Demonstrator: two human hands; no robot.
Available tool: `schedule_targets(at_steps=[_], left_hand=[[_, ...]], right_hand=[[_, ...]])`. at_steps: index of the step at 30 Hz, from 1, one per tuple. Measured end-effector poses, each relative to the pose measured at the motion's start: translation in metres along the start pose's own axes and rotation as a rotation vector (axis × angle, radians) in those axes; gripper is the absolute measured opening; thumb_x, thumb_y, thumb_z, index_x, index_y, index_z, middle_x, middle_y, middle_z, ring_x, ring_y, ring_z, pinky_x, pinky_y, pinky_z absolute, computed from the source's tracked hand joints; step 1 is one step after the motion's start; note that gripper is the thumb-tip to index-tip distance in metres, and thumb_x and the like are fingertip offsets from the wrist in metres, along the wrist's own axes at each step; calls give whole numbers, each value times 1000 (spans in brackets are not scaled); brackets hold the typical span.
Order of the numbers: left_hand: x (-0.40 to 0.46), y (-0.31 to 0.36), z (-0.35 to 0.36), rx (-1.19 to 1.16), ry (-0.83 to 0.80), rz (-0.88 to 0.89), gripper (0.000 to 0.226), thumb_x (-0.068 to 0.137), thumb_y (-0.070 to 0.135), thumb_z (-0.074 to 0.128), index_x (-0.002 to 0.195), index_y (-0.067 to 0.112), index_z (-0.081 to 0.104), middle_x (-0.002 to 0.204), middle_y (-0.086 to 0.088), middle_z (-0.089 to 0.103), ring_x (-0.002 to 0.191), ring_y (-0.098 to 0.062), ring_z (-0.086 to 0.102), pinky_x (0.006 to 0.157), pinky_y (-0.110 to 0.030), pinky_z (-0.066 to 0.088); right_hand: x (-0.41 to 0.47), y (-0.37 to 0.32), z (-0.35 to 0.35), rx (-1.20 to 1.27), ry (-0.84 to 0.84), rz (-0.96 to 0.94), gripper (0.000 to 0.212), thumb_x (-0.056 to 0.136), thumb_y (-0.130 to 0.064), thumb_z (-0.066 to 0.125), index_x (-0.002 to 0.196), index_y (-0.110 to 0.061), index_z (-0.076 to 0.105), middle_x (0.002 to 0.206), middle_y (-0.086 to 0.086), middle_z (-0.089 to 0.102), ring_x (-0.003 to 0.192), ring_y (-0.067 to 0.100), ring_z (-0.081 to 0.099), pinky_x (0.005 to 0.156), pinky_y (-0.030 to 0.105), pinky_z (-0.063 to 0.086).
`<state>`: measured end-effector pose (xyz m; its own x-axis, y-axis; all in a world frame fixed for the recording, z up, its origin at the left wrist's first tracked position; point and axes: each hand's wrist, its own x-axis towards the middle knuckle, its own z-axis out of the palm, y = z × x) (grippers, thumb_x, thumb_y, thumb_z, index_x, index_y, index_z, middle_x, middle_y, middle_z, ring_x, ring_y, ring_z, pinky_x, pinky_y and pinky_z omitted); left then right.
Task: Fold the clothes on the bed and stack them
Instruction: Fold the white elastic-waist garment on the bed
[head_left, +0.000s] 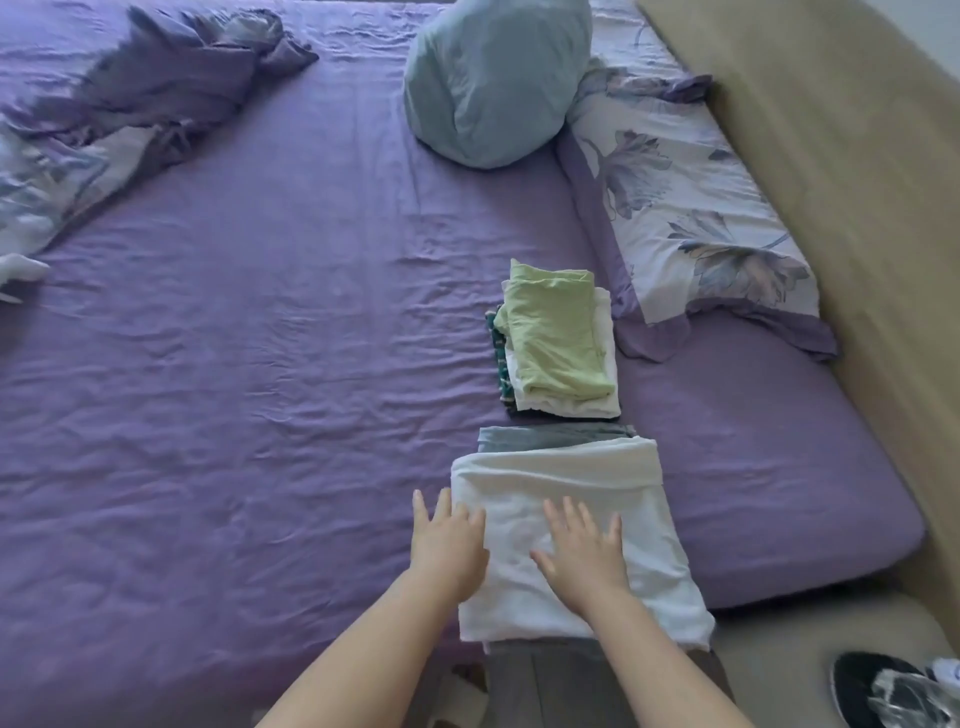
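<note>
A folded white garment (582, 483) lies on a grey garment (550, 437) near the front edge of the purple bed (234, 389). My right hand (584, 553) rests flat on the white garment with fingers spread. My left hand (447, 538) lies flat at the garment's left edge, fingertips touching it. Just beyond sits a small stack (558, 343): a folded green piece on top, white below, a dark patterned piece showing at the left.
A light blue pillow (493, 83) stands at the back. A floral pillow (685, 208) lies along the beige headboard (841, 156) on the right. A crumpled purple floral duvet (104, 114) fills the back left. A dark object (872, 686) sits at the lower right.
</note>
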<state>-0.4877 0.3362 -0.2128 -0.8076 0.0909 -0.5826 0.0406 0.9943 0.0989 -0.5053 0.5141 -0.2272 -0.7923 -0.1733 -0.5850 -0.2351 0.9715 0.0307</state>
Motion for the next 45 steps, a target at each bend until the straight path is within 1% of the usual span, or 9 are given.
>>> schedule_targets(at_steps=[5, 8, 10, 15, 20, 24, 34, 40, 45], left_hand=[[-61, -68, -22, -33, -52, -74, 41, 99, 37, 33, 132, 15, 44, 135, -5, 51, 142, -29, 20, 113, -61, -1], [-99, -120, -29, -24, -39, -111, 44, 99, 42, 31, 132, 15, 45, 133, -5, 53, 139, -28, 26, 113, -61, -1], [-126, -163, -35, -44, -11, -154, 48, 99, 45, 30, 136, 17, 41, 136, -5, 51, 137, -27, 28, 113, -60, -2], [-194, -282, -49, -104, 125, -288, 62, 97, 49, 33, 150, 21, 17, 147, -4, 37, 137, -23, 31, 114, -58, 1], [-254, -396, -64, -129, 221, -429, 64, 96, 52, 34, 150, 22, 17, 145, -4, 39, 136, -24, 33, 114, -57, 3], [-288, -466, -77, -154, 272, -527, 65, 96, 52, 33, 150, 22, 16, 145, -3, 38, 135, -24, 33, 114, -57, 4], [-298, -579, -94, -236, 310, -688, 63, 97, 52, 31, 151, 22, 15, 144, -2, 38, 134, -23, 33, 115, -54, 4], [-297, -650, -81, -346, 307, -763, 62, 97, 52, 32, 151, 25, 16, 147, 1, 34, 137, -20, 31, 116, -51, 7], [-276, -737, -79, -400, 291, -763, 61, 97, 51, 32, 150, 24, 17, 148, 0, 34, 136, -22, 32, 116, -50, 11]], right_hand=[[-33, -79, -41, 5, 66, -77, 64, 96, -54, 29, 150, -22, 15, 153, -1, 27, 140, 17, 23, 112, 57, 7], [-42, -139, -68, 20, 101, -118, 65, 96, -55, 30, 150, -22, 17, 153, -1, 27, 140, 16, 24, 113, 54, 7], [-46, -185, -85, 32, 123, -150, 66, 96, -56, 30, 150, -22, 17, 154, -1, 26, 142, 16, 21, 114, 52, 6], [-60, -317, -122, 12, 210, -272, 67, 94, -59, 29, 150, -22, 20, 155, -1, 26, 142, 15, 23, 115, 50, 4], [-79, -451, -156, 0, 288, -440, 67, 93, -60, 29, 148, -23, 23, 152, -2, 31, 139, 15, 28, 114, 49, 8], [-90, -532, -187, -26, 310, -564, 67, 93, -60, 29, 148, -22, 24, 150, -3, 33, 137, 17, 31, 114, 49, 10], [-45, -650, -240, -39, 322, -756, 66, 93, -62, 29, 147, -23, 27, 147, -6, 39, 132, 19, 38, 110, 38, 23], [-15, -717, -252, -41, 300, -804, 64, 93, -61, 31, 146, -24, 28, 144, -6, 42, 130, 19, 40, 109, 37, 26], [22, -790, -256, -45, 296, -809, 60, 93, -61, 32, 143, -28, 32, 140, -7, 47, 127, 21, 42, 106, 37, 29]])
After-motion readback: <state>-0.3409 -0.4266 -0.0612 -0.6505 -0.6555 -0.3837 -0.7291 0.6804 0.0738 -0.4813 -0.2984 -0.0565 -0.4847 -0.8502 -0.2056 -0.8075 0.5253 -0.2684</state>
